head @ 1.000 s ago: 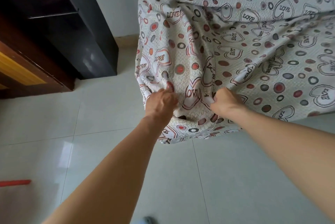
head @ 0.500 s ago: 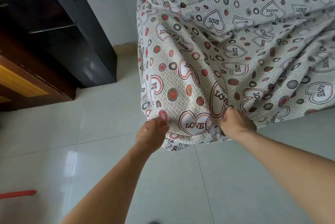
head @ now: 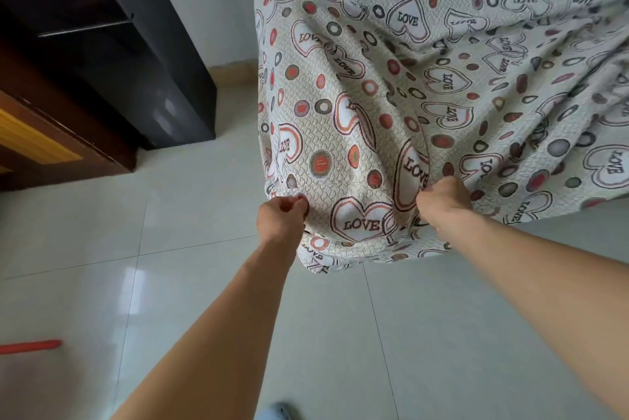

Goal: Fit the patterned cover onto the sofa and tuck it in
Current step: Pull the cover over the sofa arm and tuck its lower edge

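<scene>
A cream patterned cover (head: 425, 86) with hearts, "LOVE" lettering and coloured rings is draped over the sofa and hides it completely. Its lower corner hangs down to the tiled floor. My left hand (head: 280, 217) grips the fabric at the left edge of this corner. About a hand's width to the right, my right hand (head: 442, 203) holds a bunched fold of the same cover. The cloth between the two hands is drawn fairly flat, with creases fanning up and right from the right hand.
A black shelf unit (head: 136, 55) stands against the wall left of the sofa, with a brown wooden piece (head: 51, 144) beside it. A red stick (head: 30, 346) lies on the pale floor tiles (head: 204, 283) at the far left. A bluish object (head: 275, 411) shows at the bottom edge.
Both hands have moved down and slightly apart while holding the cover. The bunched folds between them have been pulled smoother and the fabric now hangs lower toward the floor.
</scene>
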Tool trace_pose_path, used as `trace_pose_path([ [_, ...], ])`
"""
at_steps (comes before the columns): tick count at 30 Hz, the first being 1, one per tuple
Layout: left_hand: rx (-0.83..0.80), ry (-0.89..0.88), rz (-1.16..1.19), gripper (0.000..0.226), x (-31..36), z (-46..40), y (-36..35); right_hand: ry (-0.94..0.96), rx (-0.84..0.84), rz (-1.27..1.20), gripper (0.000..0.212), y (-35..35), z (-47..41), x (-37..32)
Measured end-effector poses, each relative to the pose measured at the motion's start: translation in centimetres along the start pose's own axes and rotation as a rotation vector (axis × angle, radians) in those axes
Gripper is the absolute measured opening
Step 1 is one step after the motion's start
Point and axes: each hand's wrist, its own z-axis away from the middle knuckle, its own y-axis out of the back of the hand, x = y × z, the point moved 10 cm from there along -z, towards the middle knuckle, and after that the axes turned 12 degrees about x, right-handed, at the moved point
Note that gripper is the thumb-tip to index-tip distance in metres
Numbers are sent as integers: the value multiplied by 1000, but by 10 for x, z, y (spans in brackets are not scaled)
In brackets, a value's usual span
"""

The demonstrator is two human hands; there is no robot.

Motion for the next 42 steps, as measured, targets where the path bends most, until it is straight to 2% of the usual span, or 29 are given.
trace_pose_path([
  [3, 36, -107, 2, 12, 15, 13, 9, -12, 42, -74, 21, 1, 7, -2],
  [5, 20, -182, 109, 13, 26, 25, 16, -11, 63, -99, 28, 3, 11, -7],
  [8, -191, -292, 255, 13, 51, 50, 10, -18, 65, -76, 26, 6, 8, -10],
  [10, -318, -318, 213, 14, 60, 57, -6, -16, 48, -71, 25, 5, 6, -12],
  [13, -368, -281, 58, 16, 56, 53, -31, 7, 4, -65, 23, 3, 2, -12],
  [15, -313, -213, 50, 12, 48, 46, -36, 32, -31, -63, 21, -1, -3, -9],
  [17, -193, -112, 126, 7, 39, 37, -30, 65, -36, -55, 19, -3, -6, -7],
  [19, -42, -61, 90, 30, 29, 28, -23, 93, -15, -51, 17, 0, -9, -5],
  [21, 52, -87, -21, 43, 26, 23, -20, 123, 6, -9, 17, 10, -15, 4],
  [25, 48, -131, -115, 47, 25, 22, -21, 64, 65, 136, 26, 40, -37, 43],
  [31, 119, -142, -39, 46, 17, 20, -12, 10, 37, 124, 34, 11, -28, 34],
  [33, 142, -158, -20, 35, 20, 21, -9, 68, 83, 114, 39, 14, -22, 26],
  [36, 173, -165, -23, 15, 19, 18, -6, 271, 176, 28, 28, 24, -8, 0],
  [38, 166, -182, -57, 8, 21, 18, -4, 398, 163, -9, 23, 20, 2, -20],
  [42, 87, -347, -272, 13, 15, 33, 0, 428, 112, 32, 28, 11, 5, -37],
])
